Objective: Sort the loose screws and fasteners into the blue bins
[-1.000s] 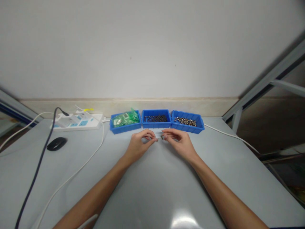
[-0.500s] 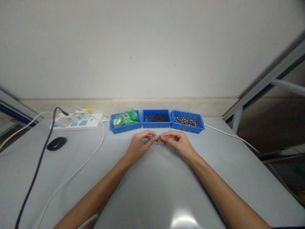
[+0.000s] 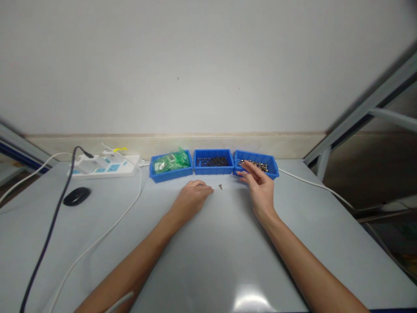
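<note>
A small screw-like metal part point(image 3: 220, 187) lies alone on the grey table, between my hands. My left hand point(image 3: 190, 198) rests palm-down just left of it, fingers loosely extended and holding nothing. My right hand point(image 3: 259, 186) is open with fingers stretched toward the right blue bin point(image 3: 272, 168) of silvery metal parts, fingertips at its near edge. The middle blue bin point(image 3: 213, 169) holds dark screws. The left blue bin point(image 3: 170, 174) holds green plastic bags.
A white power strip point(image 3: 103, 166) sits at the back left with a dark cable point(image 3: 48, 237) and a white cable point(image 3: 107, 230) running forward. A black mouse point(image 3: 77, 196) lies left. Another white cable point(image 3: 312, 184) runs off right. A wall stands behind the bins.
My hands were pinched together on the small part; now it lies on the table, my left hand has flattened, and my right hand has opened and moved toward the right bin.
</note>
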`<state>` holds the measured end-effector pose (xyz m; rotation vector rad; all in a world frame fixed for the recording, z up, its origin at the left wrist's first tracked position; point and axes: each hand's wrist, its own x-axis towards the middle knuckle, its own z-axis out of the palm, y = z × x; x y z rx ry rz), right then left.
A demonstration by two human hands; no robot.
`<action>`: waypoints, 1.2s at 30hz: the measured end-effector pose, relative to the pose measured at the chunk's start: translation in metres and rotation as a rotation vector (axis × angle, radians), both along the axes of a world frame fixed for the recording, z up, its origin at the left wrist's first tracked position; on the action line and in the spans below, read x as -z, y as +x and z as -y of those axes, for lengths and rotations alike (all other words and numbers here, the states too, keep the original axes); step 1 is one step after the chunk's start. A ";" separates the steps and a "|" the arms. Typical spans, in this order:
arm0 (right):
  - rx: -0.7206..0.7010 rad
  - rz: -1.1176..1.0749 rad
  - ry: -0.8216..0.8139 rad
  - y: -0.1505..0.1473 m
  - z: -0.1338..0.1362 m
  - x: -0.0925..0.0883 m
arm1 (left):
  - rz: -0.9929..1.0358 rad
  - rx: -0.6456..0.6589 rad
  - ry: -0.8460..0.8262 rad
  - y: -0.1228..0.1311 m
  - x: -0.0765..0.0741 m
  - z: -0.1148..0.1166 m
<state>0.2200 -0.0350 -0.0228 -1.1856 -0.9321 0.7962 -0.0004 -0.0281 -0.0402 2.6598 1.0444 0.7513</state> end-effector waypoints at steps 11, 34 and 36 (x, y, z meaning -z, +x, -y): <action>-0.245 0.136 -0.039 -0.007 0.007 -0.005 | 0.430 -0.113 -0.201 0.007 -0.015 0.008; -0.635 -0.032 -0.194 -0.017 0.014 -0.004 | 0.830 -0.105 -0.564 0.013 -0.015 0.008; -0.619 -0.038 -0.189 -0.017 0.014 -0.005 | 0.821 -0.097 -0.546 0.014 -0.013 0.008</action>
